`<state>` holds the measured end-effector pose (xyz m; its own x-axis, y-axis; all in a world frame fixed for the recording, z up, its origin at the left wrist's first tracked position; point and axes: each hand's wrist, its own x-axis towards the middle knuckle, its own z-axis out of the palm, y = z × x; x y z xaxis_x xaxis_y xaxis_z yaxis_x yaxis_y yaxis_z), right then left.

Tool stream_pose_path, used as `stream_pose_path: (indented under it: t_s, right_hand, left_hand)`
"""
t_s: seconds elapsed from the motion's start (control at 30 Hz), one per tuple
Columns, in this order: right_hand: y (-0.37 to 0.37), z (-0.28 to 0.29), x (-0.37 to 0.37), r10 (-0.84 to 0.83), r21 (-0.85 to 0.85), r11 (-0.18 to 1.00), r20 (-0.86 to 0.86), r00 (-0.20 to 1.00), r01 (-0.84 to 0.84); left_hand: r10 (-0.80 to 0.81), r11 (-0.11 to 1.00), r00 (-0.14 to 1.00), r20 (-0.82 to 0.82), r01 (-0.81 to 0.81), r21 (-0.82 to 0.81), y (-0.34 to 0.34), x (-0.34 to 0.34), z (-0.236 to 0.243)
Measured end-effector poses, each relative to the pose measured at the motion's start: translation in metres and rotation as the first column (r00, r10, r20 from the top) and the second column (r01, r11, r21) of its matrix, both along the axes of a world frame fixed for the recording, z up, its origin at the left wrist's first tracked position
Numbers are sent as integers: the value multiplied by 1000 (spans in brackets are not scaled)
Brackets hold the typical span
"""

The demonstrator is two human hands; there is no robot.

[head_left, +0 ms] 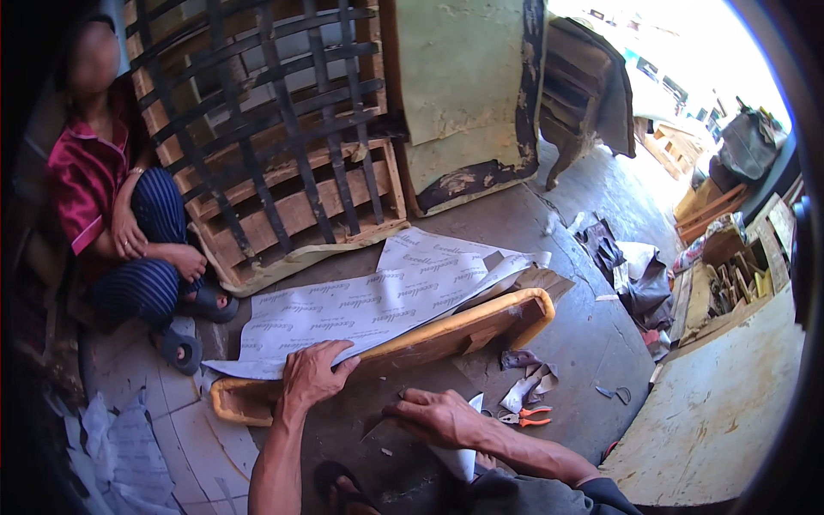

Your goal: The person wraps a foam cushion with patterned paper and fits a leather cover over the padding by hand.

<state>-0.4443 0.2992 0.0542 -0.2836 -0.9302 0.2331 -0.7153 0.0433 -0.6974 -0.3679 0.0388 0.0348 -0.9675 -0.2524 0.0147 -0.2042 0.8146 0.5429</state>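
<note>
A long, shallow wooden frame (421,350) with yellow foam along its edges lies tilted in front of me. Over its far side spreads a white sheet (343,311) with grey print, its far end folded and loose. My left hand (314,373) grips the sheet's near edge against the foam edge, its fingers lying over the sheet. Close to the frame, my right hand (436,418) is closed in a pinch. A thin dark piece sticks out from its fingers, too small to name. A pair of orange-handled pliers (525,417) rests on the floor beyond my right wrist.
Crumpled scraps (530,378) and a small dark-handled tool (614,394) lie to the right. A pale board (721,412) and a wood-scrap box (740,275) stand farther right. At the back leans a webbed wooden frame (283,129); a seated person (107,189) is at left.
</note>
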Motion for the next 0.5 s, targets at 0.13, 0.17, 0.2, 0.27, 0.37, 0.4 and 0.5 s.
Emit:
stream_pose_path:
  t_s: [0.13,0.17,0.2,0.27,0.37,0.4,0.5]
  right_hand:
    - [-15,-13,-17,-15,5,1000,11,1000,15]
    - [-21,-13,-19,-23,48,999,4,1000,22]
    - [-28,-13,-22,-13,45,999,6,1000,13]
    - [-38,-17,-26,23,107,994,-66,998,-16]
    - [-49,-30,-29,37,81,996,-79,996,-31]
    - [-51,-32,-29,39,78,996,-77,996,-33]
    - [-55,-35,-30,35,49,998,-61,998,-32]
  left_hand:
    - [31,999,998,55,-32,31,3,1,6]
    - [17,999,998,55,-19,39,2,1,5]
    - [1,999,998,55,-4,47,1,2,5]
    - [-3,996,998,56,-2,84,-2,3,6]
    - [-18,990,999,51,10,140,-3,4,6]
    - [-21,987,999,46,13,158,-4,5,7]
    - [-31,989,999,31,26,144,-4,7,3]
